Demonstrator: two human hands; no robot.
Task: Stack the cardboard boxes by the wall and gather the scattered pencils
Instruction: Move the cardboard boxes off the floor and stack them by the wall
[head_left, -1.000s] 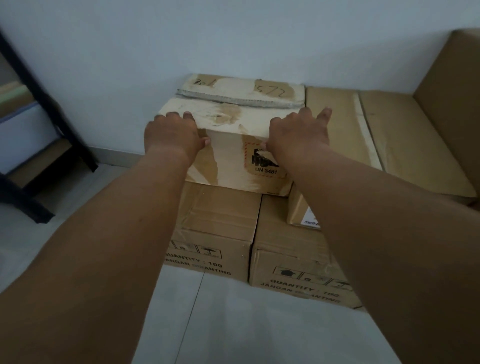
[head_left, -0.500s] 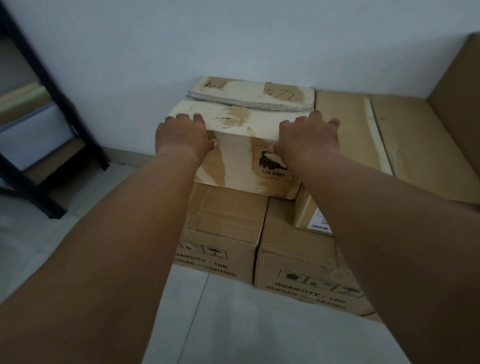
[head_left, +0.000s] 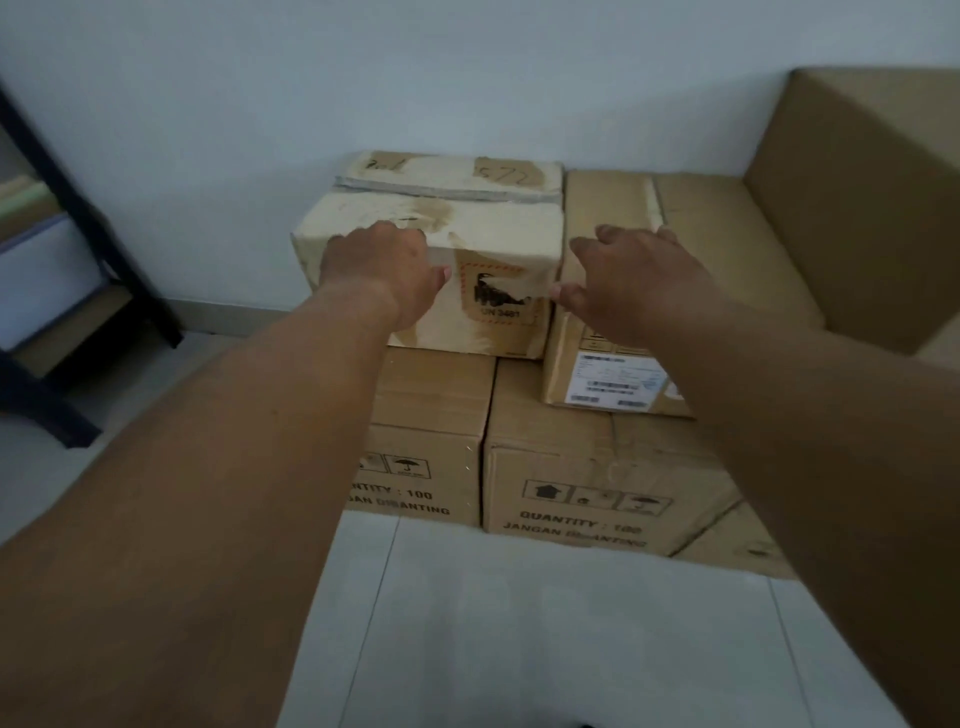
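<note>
Head view: the pale, tape-patched rectangular cardboard box (head_left: 498, 228) sits against the white wall (head_left: 467, 78) atop two brown printed cardboard cartons (head_left: 597, 457), just beside a brown cardboard box with a white label (head_left: 608, 197). The left hand (head_left: 382, 275) lies over its front upper edge; whether it grips cannot be told. The right hand (head_left: 634, 286) hovers off its right corner, fingers spread and holding nothing.

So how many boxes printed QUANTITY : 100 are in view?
2. The left QUANTITY box sits on the floor under the UN 3481 box. The right QUANTITY box is beside it, under the shipping-label box. More may be hidden.
</note>
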